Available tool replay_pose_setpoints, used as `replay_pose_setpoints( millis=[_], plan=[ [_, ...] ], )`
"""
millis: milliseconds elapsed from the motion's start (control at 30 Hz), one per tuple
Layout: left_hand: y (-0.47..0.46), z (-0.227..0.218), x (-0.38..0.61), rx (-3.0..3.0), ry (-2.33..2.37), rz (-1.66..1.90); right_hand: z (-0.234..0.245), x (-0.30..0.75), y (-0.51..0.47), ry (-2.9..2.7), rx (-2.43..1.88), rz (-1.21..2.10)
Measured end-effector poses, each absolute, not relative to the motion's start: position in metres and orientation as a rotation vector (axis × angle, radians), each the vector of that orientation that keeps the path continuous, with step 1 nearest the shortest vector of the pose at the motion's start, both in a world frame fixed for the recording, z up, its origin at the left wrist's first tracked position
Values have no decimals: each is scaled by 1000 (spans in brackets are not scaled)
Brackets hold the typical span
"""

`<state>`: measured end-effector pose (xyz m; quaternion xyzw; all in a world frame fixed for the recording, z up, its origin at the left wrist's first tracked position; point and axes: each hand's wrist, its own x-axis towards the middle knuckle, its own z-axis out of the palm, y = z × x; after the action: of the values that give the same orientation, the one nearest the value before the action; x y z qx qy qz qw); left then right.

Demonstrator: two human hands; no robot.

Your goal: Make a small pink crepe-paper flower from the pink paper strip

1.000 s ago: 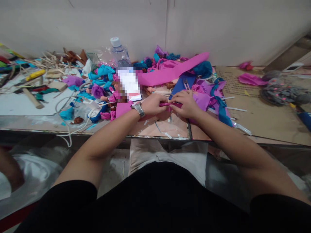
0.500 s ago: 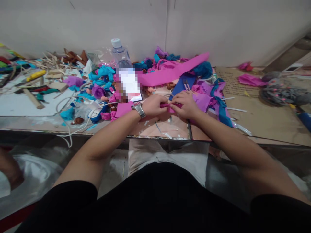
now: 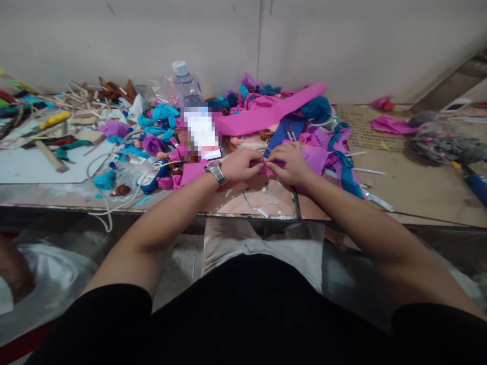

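Observation:
My left hand [image 3: 242,165], below a wristwatch [image 3: 216,172], and my right hand [image 3: 289,163] meet over the table. Between them they pinch a small piece of pink crepe paper [image 3: 267,169], mostly covered by the fingers. The thumbs almost touch at its middle. Past my hands lies a long pink crepe paper strip [image 3: 262,117]. Near my right fingertips are a folded blue paper strip [image 3: 282,130] and a pair of tweezers or a similar slim tool [image 3: 291,133]. A phone with a lit, blurred screen [image 3: 202,133] stands just beyond my left hand.
A capped clear bottle [image 3: 187,83] stands at the back. Crumpled paper flowers [image 3: 154,144], a white cable [image 3: 91,170] and wooden sticks [image 3: 51,154] crowd the left. On the right lie cardboard [image 3: 403,177], white sticks [image 3: 369,172] and a grey bundle [image 3: 437,144].
My thumbs have come closer together over the pink crepe paper, and less of it shows between the hands. Everything else on the table lies as before.

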<state>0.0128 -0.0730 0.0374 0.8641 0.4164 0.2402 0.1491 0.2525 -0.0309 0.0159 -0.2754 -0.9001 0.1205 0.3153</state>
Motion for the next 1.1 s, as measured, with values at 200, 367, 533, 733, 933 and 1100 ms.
replay_pose_setpoints(
  millis=[200,367,533,733,933,1100],
  plan=[
    [-73,36,12,2476,1171,685,15,254,-27,-2373,-729,341],
    [-73,37,12,2483,1187,681,16,254,-26,-2371,-744,333],
    [-72,38,12,2486,1224,705,17,254,-28,-2363,-750,320],
    [-73,36,11,2479,1200,731,17,255,-28,-2391,-762,311],
    [-74,38,12,2429,1227,714,15,254,-25,-2394,-785,281],
    [-73,37,12,2365,1245,729,14,253,-25,-2404,-750,288]
  ],
)
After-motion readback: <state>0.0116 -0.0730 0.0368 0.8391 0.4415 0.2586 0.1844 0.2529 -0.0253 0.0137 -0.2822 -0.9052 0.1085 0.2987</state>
